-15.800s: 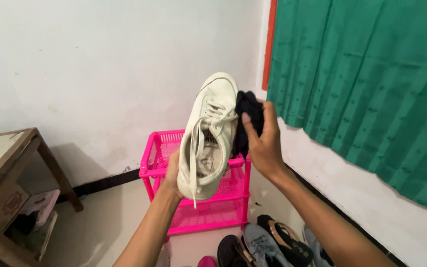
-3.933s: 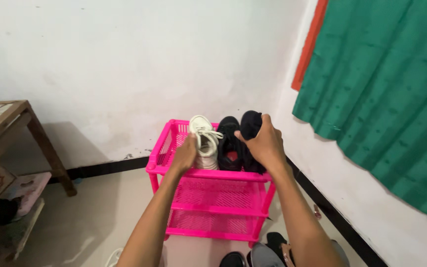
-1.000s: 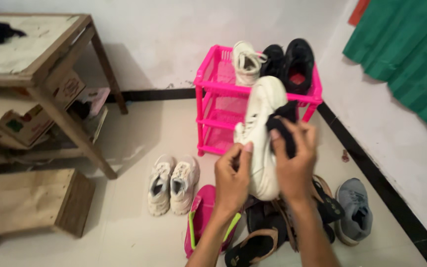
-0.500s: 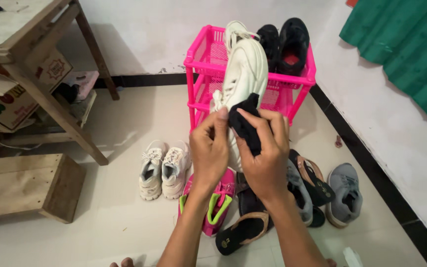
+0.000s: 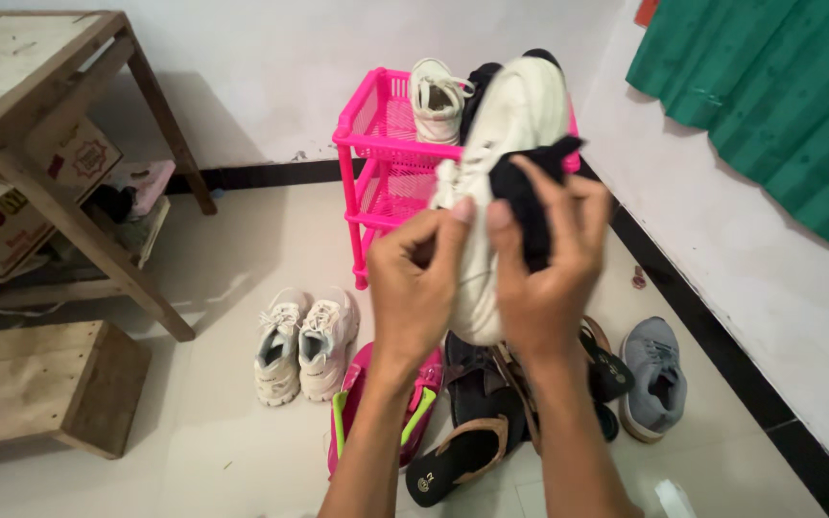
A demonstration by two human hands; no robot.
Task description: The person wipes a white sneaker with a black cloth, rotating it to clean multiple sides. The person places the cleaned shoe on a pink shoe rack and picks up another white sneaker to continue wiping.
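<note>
The left hand (image 5: 414,288) pinches the white shoe (image 5: 501,182) from the side, and the right hand (image 5: 544,259) presses a black cloth (image 5: 530,197) on it. The shoe is up in the air, with the pink rack (image 5: 386,163) at 12 o'clock. The grip looks thin, so the shoe may slip and drop on the sandals (image 5: 472,432) at 6 o'clock.

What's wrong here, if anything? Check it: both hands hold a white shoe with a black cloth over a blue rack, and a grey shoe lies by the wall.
One thing is wrong: the rack is pink, not blue, as the head view shows. The left hand and right hand do hold the white shoe with the black cloth, and the grey shoe lies by the wall.
</note>
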